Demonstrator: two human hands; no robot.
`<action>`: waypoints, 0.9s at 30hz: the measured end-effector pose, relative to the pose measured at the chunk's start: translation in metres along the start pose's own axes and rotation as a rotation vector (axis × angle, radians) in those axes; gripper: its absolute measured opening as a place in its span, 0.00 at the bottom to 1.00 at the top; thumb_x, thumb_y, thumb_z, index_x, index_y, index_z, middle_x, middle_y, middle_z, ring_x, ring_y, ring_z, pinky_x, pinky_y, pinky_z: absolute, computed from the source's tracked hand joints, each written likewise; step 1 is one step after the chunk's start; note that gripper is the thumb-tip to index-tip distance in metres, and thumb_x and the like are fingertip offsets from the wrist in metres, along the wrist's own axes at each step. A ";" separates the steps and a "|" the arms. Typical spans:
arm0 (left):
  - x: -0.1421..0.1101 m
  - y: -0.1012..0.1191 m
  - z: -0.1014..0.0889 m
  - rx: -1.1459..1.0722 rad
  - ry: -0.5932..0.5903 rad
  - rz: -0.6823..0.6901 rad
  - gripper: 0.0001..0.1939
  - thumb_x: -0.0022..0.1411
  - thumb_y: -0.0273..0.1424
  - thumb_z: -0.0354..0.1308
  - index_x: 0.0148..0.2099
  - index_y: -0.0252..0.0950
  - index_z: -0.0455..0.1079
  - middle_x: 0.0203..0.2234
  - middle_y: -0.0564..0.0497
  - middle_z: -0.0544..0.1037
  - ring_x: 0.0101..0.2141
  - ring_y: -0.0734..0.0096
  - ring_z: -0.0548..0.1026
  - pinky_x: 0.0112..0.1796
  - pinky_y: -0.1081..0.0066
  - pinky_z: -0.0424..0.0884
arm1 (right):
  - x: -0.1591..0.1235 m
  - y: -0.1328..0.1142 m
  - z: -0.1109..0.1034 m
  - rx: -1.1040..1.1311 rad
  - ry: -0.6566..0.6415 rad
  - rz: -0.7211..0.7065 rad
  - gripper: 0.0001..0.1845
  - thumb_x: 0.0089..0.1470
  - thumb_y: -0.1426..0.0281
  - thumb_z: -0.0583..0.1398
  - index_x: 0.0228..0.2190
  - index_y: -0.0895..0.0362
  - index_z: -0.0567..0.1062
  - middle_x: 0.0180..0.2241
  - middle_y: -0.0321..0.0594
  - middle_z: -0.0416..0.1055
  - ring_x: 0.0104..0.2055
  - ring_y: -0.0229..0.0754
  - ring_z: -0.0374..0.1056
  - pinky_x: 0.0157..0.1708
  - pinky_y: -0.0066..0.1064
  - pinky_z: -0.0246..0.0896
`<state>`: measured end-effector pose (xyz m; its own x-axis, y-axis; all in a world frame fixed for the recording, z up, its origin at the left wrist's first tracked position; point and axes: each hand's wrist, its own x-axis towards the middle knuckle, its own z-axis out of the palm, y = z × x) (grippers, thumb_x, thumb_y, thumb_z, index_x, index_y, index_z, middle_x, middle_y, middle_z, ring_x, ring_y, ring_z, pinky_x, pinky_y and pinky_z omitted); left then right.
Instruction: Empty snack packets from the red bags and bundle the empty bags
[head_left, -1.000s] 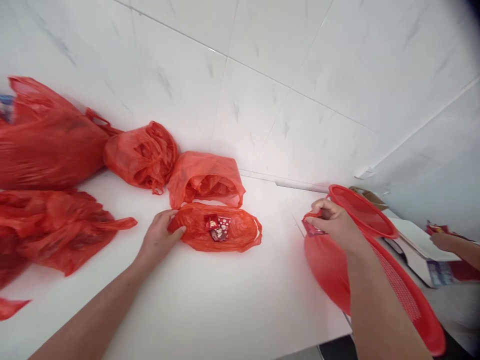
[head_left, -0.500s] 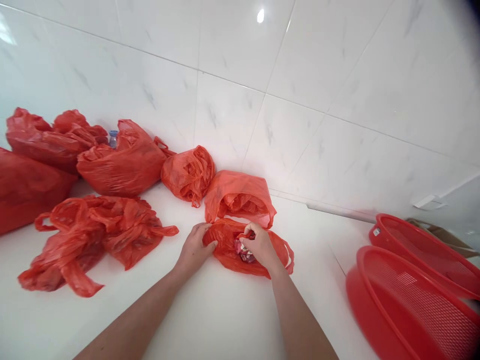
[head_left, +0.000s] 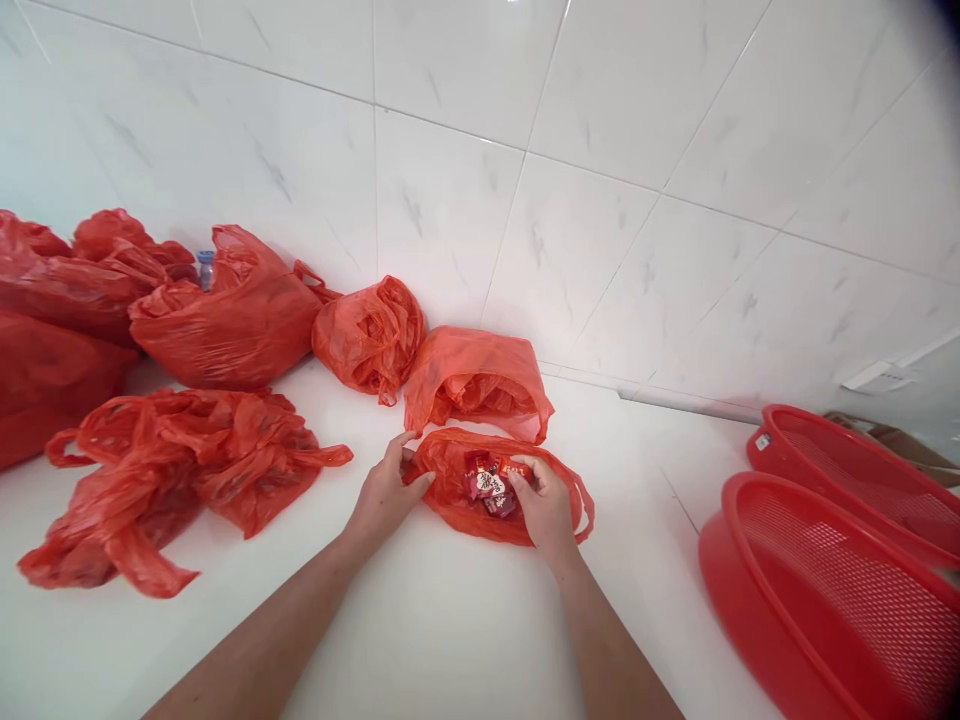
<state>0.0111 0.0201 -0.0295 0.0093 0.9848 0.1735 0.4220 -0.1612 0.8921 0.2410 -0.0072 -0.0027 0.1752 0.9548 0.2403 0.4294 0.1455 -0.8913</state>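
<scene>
In front of me an opened red plastic bag [head_left: 457, 510] lies on the white table, its mouth facing up. Small packets [head_left: 487, 485] in red and dark wrapping with white lettering lie inside it. My left hand [head_left: 390, 490] pinches the left rim of this bag between thumb and fingers. Over the bag's right half, my right hand [head_left: 546, 505] is closed on a small red packet [head_left: 515, 468], held between thumb and fingertips. Just behind stands another red plastic bag [head_left: 480, 365] with its opening toward me, crumpled red plastic inside.
Several full red bags [head_left: 225, 330] line the wall at the left, with a blue-capped bottle [head_left: 205, 268] among them. A heap of crumpled red bags [head_left: 187, 470] lies at left front. Two red mesh baskets [head_left: 757, 590] stand at the right. White tiles [head_left: 450, 220] form the wall behind.
My right hand has lifted slightly and turned, and a red packet now shows in its fingers. More of the packets inside the bag are visible. My left hand stays at the rim.
</scene>
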 end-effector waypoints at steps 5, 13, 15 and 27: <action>0.000 0.000 0.000 -0.038 0.024 -0.021 0.26 0.57 0.35 0.52 0.58 0.44 0.56 0.27 0.57 0.68 0.27 0.73 0.69 0.33 0.70 0.68 | -0.004 0.008 0.003 -0.023 0.003 -0.017 0.12 0.53 0.64 0.55 0.38 0.52 0.73 0.41 0.39 0.73 0.42 0.46 0.68 0.42 0.38 0.64; -0.002 0.013 -0.007 0.227 0.245 0.254 0.20 0.59 0.31 0.51 0.54 0.41 0.61 0.44 0.47 0.70 0.46 0.62 0.68 0.48 0.61 0.65 | -0.001 0.013 0.007 -0.104 0.016 -0.035 0.10 0.54 0.65 0.53 0.35 0.53 0.72 0.39 0.40 0.73 0.42 0.46 0.67 0.43 0.38 0.62; -0.006 0.021 -0.007 0.335 0.290 0.432 0.18 0.60 0.30 0.51 0.53 0.39 0.62 0.48 0.45 0.69 0.51 0.60 0.65 0.52 0.58 0.60 | -0.001 0.013 0.008 -0.099 0.012 -0.036 0.09 0.54 0.65 0.53 0.36 0.53 0.71 0.39 0.40 0.73 0.42 0.46 0.67 0.43 0.38 0.62; -0.014 0.044 0.050 0.534 -0.089 0.529 0.24 0.55 0.30 0.58 0.55 0.39 0.63 0.40 0.45 0.76 0.41 0.55 0.71 0.47 0.52 0.56 | -0.002 0.012 0.004 -0.088 0.151 -0.094 0.12 0.56 0.64 0.52 0.38 0.53 0.73 0.41 0.40 0.72 0.44 0.44 0.66 0.46 0.36 0.60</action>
<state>0.0750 0.0028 -0.0139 0.3961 0.7899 0.4681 0.7224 -0.5828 0.3721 0.2418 -0.0062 -0.0151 0.2586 0.8875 0.3814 0.5244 0.2026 -0.8270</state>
